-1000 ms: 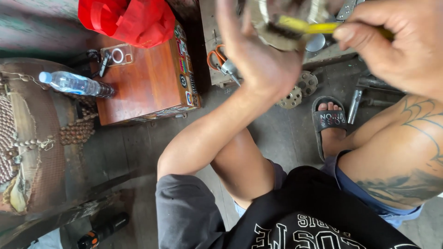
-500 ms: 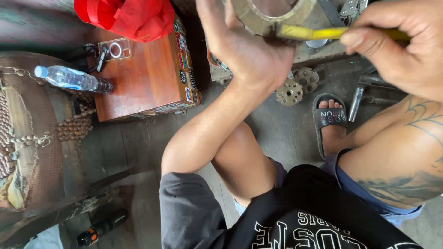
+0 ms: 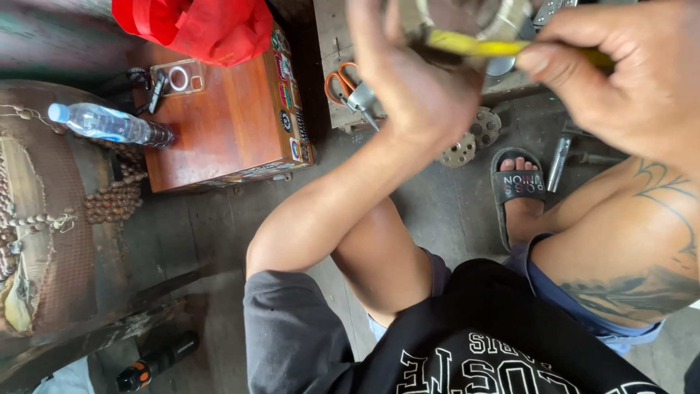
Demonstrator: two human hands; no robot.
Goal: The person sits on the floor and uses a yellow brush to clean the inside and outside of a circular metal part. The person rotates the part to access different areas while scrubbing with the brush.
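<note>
Overhead, yellow brush (image 3: 496, 47) against ring's (image 3: 510, 22) edge

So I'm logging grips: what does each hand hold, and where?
Left hand grips the metal ring by its rim; right hand pinches the yellow-handled brush mid-handle.

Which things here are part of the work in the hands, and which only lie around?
In the work:
left hand holding a round metal ring part
right hand holding a yellow-handled brush

Lying about:
orange-handled scissors
water bottle
red bag
wooden box
perforated metal discs
</note>
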